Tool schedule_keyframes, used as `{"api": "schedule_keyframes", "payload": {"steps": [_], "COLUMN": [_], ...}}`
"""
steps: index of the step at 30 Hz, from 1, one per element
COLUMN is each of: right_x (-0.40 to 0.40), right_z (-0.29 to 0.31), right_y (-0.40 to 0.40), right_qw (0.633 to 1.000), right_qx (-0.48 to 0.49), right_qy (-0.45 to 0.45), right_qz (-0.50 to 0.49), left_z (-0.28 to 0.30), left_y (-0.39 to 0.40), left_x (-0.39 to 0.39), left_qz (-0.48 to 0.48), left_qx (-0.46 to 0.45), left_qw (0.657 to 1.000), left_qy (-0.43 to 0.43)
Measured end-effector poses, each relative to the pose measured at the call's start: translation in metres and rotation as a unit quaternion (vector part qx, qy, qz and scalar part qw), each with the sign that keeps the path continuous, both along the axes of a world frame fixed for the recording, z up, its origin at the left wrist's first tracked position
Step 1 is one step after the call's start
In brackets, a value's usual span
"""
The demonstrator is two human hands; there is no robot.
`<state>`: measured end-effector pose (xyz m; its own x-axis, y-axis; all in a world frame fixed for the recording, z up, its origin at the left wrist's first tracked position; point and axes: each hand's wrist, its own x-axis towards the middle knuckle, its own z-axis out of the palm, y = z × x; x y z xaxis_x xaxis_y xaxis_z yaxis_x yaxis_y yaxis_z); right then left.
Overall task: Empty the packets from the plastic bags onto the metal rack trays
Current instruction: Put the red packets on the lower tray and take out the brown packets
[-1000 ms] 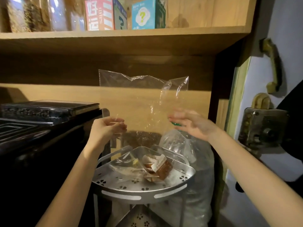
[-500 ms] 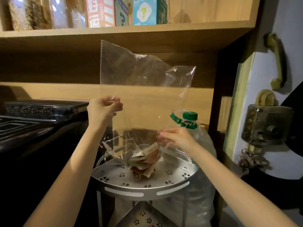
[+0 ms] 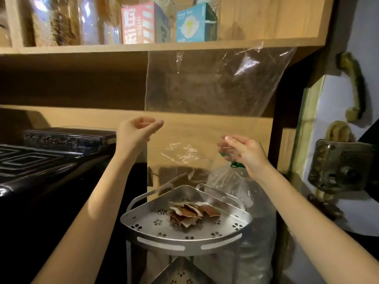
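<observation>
Wooden shelf is spanning top of scene. Clear plastic bag is being held inverted above metal rack tray, stretched between both hands. Left hand, grip pinched on bag's left edge; right hand, grip pinched on its lower right edge. Brown packets are lying heaped on tray's perforated floor, below bag's mouth.

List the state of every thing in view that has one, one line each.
Clear plastic bag: upside down, held above the tray, looks empty.
Brown and white packets: heaped on the top tray.
Perforated metal rack tray: holding the packets.
Left hand: pinching the bag's edge.
Right hand: pinching the bag's other edge.
Green-capped plastic bottle: upright, cap mostly hidden.
</observation>
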<state>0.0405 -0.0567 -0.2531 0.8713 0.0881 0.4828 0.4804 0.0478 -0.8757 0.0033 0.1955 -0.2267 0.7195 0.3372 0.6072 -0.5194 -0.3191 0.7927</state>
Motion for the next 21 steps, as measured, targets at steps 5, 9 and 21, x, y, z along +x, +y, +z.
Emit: {"api": "schedule_keyframes", "payload": {"steps": [5,9,21], "right_x": [-0.011,-0.026,-0.090], "right_z": [0.008,0.013,-0.039], "right_y": [-0.011,-0.029,-0.104], "right_qw": [0.999,0.995,0.977], "right_qx": [0.014,0.066,0.074], "right_qy": [0.017,0.015,0.091], "right_qz": [-0.030,-0.079,-0.176], "left_z": [-0.010,-0.006,-0.063], "left_y": [-0.009,-0.020,-0.068], "left_x": [-0.004,-0.013,-0.037], "left_qz": [-0.043,-0.094,-0.347], "left_qx": [-0.026,-0.037,-0.092], "left_qw": [0.999,0.995,0.911], "left_qy": [0.013,0.025,0.202]}}
